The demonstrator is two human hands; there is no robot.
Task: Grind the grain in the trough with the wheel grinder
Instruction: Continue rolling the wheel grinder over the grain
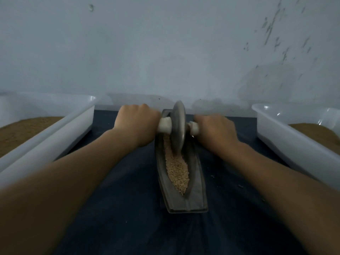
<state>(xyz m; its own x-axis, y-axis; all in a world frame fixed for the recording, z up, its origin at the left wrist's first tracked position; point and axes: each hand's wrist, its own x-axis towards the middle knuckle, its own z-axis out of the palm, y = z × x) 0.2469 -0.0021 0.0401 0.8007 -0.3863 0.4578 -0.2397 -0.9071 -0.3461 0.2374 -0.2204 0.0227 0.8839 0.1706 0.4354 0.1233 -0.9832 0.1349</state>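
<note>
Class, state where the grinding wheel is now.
Head view: the wheel stands at the far end of the trough, between left hand and right hand.

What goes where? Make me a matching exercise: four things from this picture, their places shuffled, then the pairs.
Things:
1 wheel
2 grain
3 left hand
4 right tub

Places:
A loose in the trough
B round the left handle
C upright at the trough's far end
D right of the trough, holding brown meal

Pairs: 1-C, 2-A, 3-B, 4-D
</note>
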